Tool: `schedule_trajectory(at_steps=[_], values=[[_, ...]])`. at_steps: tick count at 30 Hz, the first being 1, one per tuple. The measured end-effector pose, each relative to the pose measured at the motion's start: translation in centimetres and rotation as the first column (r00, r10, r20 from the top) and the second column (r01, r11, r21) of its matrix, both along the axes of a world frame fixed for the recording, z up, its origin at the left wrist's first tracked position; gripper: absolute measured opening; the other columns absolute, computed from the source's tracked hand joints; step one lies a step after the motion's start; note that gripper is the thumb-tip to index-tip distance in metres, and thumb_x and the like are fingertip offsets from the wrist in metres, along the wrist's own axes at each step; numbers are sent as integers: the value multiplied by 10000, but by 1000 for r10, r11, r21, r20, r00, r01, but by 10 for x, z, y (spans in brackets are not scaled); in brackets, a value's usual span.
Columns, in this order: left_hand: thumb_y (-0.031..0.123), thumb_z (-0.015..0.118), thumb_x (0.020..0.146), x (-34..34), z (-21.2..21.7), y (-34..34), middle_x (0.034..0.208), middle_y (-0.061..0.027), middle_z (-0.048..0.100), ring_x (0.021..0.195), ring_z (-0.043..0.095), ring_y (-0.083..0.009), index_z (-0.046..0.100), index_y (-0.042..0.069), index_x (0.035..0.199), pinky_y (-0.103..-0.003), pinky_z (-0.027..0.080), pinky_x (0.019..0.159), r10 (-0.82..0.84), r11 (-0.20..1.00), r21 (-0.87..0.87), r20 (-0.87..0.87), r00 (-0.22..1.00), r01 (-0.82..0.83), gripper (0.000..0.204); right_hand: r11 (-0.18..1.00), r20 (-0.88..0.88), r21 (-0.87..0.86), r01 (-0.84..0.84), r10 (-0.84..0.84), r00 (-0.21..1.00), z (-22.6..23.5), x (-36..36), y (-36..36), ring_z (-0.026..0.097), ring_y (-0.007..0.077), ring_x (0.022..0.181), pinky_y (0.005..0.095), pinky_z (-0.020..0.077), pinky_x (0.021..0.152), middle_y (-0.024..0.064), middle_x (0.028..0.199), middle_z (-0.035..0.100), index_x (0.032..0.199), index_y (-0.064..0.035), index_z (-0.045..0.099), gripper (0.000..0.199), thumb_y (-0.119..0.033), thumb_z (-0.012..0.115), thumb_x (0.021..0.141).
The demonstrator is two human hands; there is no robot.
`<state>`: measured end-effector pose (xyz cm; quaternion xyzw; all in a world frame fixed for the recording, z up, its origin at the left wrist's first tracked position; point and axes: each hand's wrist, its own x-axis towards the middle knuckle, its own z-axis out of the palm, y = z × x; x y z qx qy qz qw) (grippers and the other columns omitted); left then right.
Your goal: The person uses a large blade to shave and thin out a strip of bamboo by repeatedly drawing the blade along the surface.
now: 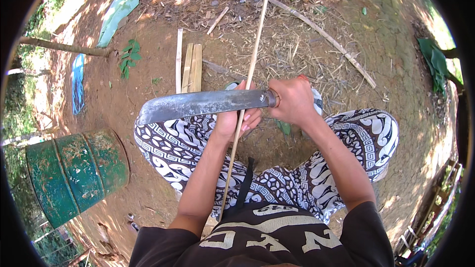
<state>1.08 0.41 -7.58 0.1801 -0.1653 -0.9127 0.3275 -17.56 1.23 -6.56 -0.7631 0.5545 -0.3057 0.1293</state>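
Note:
My right hand [293, 100] is wrapped round the handle of a machete [203, 105], whose broad, worn grey blade points left across my lap. Under the blade, my left hand [236, 118] has its fingers curled round a long, thin bamboo strip [257, 39]. That strip runs from the top of the view down past my left forearm to my waist. The blade crosses over the strip at my left hand; whether its edge touches the bamboo I cannot tell. Part of my left palm is hidden behind the blade.
Several split bamboo pieces [194, 66] lie on the dirt beyond the blade. A long stick [321, 32] and pale shavings [292, 54] are scattered ahead. A rusty green drum [77, 172] stands at the left, with a blue plastic piece [77, 84] farther off and a large leaf [120, 12] beyond.

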Motion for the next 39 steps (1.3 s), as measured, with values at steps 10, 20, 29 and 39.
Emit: schedule_trajectory(at_steps=[10, 20, 29, 39], values=[[387, 355, 1053, -2, 6, 9, 513, 45, 367, 337, 284, -70, 476, 137, 926, -211, 227, 390, 0, 975, -214, 280, 960, 62, 305, 997, -91, 75, -1, 7, 996, 5, -10, -3, 642, 339, 581, 436, 499, 532, 113, 608, 620, 709, -84, 586, 201, -173, 717, 585], [385, 274, 1072, -13, -6, -12, 508, 53, 347, 334, 278, -58, 439, 160, 864, -220, 199, 394, -108, 991, -71, 125, 986, 118, 348, 991, -142, -41, 124, -128, 982, -24, -47, -34, 638, 335, 601, 439, 502, 577, 102, 622, 622, 733, -89, 582, 237, -165, 735, 569], [399, 232, 1082, 1, 15, -4, 458, 45, 325, 312, 245, -65, 437, 139, 845, -214, 181, 355, -17, 997, -79, 140, 990, 28, 407, 584, 85, 187, 790, -811, 579, -10, -133, -68, 626, 311, 598, 429, 495, 599, 179, 656, 656, 726, 19, 650, 258, -220, 583, 799], [332, 329, 1073, -7, 22, -7, 755, -106, 630, 463, 576, -151, 500, 54, 1047, -237, 452, 392, 267, 932, -359, 581, 769, -53, 327, 911, 214, 288, 294, -361, 908, 21, -31, 3, 550, 203, 448, 364, 447, 506, 110, 510, 566, 682, 3, 624, 198, -166, 677, 770]])
